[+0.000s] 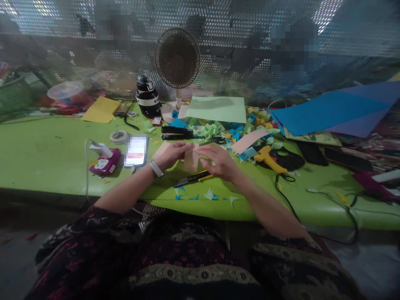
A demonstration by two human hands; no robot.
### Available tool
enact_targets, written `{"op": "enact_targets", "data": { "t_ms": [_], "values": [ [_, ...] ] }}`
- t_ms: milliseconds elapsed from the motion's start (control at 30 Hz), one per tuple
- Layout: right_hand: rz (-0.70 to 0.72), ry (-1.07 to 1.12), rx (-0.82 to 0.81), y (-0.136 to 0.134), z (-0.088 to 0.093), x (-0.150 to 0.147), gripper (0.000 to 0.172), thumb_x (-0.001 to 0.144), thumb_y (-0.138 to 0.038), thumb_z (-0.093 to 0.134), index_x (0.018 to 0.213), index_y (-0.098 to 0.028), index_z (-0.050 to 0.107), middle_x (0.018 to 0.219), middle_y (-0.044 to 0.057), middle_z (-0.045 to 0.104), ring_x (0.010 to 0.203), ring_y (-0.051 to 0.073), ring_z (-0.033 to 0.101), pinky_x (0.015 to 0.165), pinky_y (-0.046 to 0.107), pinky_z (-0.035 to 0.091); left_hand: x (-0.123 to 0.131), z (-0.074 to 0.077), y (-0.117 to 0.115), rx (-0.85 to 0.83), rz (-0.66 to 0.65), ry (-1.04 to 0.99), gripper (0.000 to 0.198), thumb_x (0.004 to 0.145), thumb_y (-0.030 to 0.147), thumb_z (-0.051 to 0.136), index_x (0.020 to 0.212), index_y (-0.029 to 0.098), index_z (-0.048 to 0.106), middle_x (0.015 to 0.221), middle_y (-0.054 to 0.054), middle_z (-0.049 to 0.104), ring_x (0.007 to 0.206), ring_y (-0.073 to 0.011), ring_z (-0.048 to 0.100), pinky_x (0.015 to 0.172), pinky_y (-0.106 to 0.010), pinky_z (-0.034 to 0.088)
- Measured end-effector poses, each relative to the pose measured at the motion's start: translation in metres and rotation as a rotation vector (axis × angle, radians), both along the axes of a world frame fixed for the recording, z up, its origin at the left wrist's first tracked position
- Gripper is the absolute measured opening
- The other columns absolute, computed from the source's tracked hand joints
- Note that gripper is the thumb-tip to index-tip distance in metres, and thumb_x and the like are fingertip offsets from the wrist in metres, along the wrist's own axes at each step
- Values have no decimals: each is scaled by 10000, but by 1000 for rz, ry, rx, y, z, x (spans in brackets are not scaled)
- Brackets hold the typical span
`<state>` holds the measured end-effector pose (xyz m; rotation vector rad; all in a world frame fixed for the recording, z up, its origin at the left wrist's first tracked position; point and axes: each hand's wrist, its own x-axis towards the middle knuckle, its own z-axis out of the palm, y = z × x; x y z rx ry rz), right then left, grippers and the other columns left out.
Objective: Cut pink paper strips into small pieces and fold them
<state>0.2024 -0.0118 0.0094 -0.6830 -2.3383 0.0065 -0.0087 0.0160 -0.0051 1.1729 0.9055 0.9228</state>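
Paper strip (191, 161) is pinched by the left grip (174, 152), the parted right grip (219, 161) touching its edge.

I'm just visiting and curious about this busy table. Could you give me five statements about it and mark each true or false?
1. The left hand and right hand are both at a pale paper strip. True.
2. The fan stands left of the black bottle in the picture. False: the fan is to the bottle's right.
3. The white wrist strap is on the right wrist. False: it is on the left.
4. The yellow glue gun lies to the right of the right hand. True.
5. The phone has a dark screen. False: its screen is lit.
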Motion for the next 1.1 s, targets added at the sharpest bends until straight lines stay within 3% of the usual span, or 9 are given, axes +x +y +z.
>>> {"op": "enact_targets", "data": {
  "t_ms": [133,267,400,600,700,833,1100],
  "values": [
    [-67,-9,31,6,1,6,450,872,-103,542,1279,-269,638,1363,98,604,1230,278,565,1018,501,492,2,1,0,-64,8,-111,321,730,411,822,805,127,693,720,-17,641,610,-94,568,587,-225,463],
    [25,-43,26,6,-2,1,220,899,-195,605,1056,-285,730,1413,60,577,1336,277,486,1076,519,449,4,-2,-1,-50,7,-171,277,760,380,806,819,130,704,675,-2,607,561,-76,520,529,-205,412],
    [18,177,-76,-1,-6,-8,138,938,-327,618,899,-279,741,1321,57,642,1265,249,550,1056,485,461,6,-3,-4,11,19,-197,292,775,401,797,816,130,697,666,8,598,544,-62,506,506,-192,399],
    [-221,473,-304,-1,-9,-11,300,907,-489,633,766,-225,648,1220,110,676,1149,259,620,1026,479,472,13,4,-12,-97,-14,-232,390,852,516,689,908,130,664,783,-54,684,711,-156,665,661,-302,550],
    [-209,527,-365,2,-11,-10,345,882,-535,644,743,-220,619,1130,112,690,1070,243,649,959,433,518,13,6,-16,-72,-62,-241,438,846,567,673,893,132,671,762,-56,681,736,-164,666,683,-298,545],
    [-188,556,-427,2,-11,-11,382,862,-584,645,761,-216,630,1051,100,691,976,226,661,869,400,559,11,4,-19,55,-86,-177,324,770,437,796,891,153,697,809,-38,686,760,-146,655,696,-272,521],
    [-207,583,-457,0,-8,-13,425,834,-634,648,760,-215,628,998,76,690,902,207,658,852,385,571,10,1,-18,97,-73,-144,322,755,440,808,833,149,698,794,-28,667,721,-125,633,655,-253,497]
  ]
}}
